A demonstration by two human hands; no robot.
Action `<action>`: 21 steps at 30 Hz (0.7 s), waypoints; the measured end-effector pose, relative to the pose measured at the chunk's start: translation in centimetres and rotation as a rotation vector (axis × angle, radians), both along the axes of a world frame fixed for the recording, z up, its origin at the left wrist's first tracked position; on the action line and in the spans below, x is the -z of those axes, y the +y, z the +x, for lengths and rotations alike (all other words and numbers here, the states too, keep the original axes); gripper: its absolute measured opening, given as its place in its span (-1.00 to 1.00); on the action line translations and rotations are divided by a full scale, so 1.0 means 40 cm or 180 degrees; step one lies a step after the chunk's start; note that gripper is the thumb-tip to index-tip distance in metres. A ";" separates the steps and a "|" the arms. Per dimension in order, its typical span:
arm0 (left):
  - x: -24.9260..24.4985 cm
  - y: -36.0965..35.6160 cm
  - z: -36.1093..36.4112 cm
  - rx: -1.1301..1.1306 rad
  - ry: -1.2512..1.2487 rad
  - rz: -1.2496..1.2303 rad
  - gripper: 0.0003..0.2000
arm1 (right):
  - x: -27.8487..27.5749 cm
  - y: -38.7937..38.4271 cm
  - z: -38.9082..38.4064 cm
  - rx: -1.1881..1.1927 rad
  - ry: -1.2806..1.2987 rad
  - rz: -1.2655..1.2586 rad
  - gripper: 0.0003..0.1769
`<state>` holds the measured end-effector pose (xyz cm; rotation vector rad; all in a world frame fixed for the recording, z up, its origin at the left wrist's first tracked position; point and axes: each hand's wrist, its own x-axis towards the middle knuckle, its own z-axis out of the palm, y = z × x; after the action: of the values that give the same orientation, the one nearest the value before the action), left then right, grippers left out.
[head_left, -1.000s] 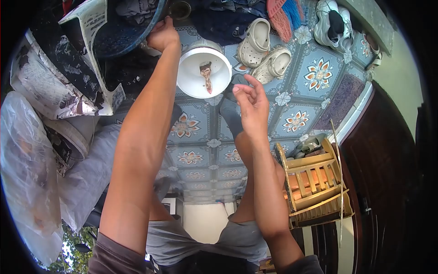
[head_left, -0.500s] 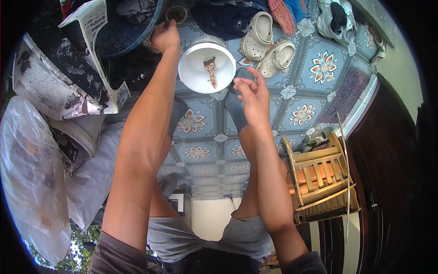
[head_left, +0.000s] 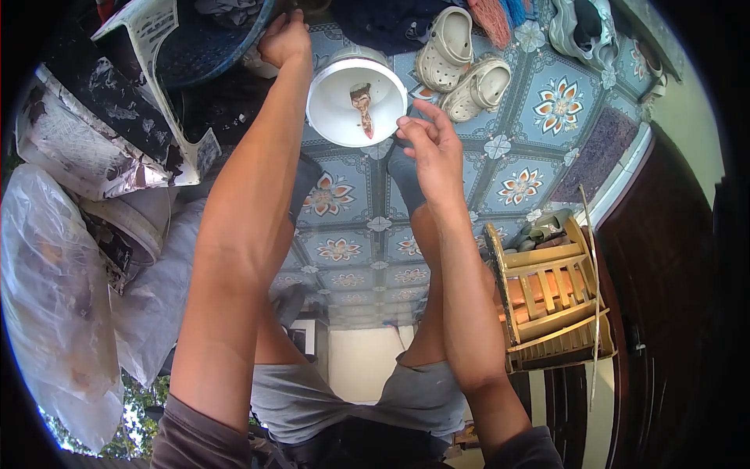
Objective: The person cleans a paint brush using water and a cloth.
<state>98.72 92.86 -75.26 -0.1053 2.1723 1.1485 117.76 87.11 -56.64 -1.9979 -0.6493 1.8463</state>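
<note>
A paintbrush [head_left: 362, 105] with a worn, red-tipped handle lies inside a white bucket [head_left: 319, 117], which stands tilted with its mouth facing me. My right hand [head_left: 433, 141] is beside the bucket's right rim, fingers apart and thumb tip right at the edge. At the top of the view, my left hand [head_left: 284, 41] is closed, its fingertips at the rim of a small dark cup [head_left: 312, 6] mostly cut off by the frame. A blue basin [head_left: 254, 39] with cloth in it is just left of that hand.
Beige clogs [head_left: 476, 87] and grey sneakers [head_left: 582, 30] sit on the patterned tiles [head_left: 519, 187]. A paint-stained white plastic chair [head_left: 144, 47] and plastic sheeting [head_left: 55, 289] fill the left. A yellow wooden rack [head_left: 551, 289] stands at right.
My left hand and the small cup have shifted up toward the frame's top edge. The whole view has tilted slightly; my right hand stays by the bucket's rim.
</note>
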 end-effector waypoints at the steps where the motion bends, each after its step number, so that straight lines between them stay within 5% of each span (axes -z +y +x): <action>1: 0.003 -0.003 -0.001 -0.0003 0.0042 0.0059 -0.74 | 0.000 -0.001 -0.003 0.0008 0.0022 -0.0036 -0.45; 21: 0.023 -0.052 -0.034 0.0325 -0.0315 -0.0134 -0.47 | 0.013 -0.006 -0.048 0.0003 0.0155 -0.0126 -0.50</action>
<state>97.37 90.76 -76.17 -0.0672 2.0900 1.0195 115.83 86.85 -57.16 -1.9708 -0.6025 1.9153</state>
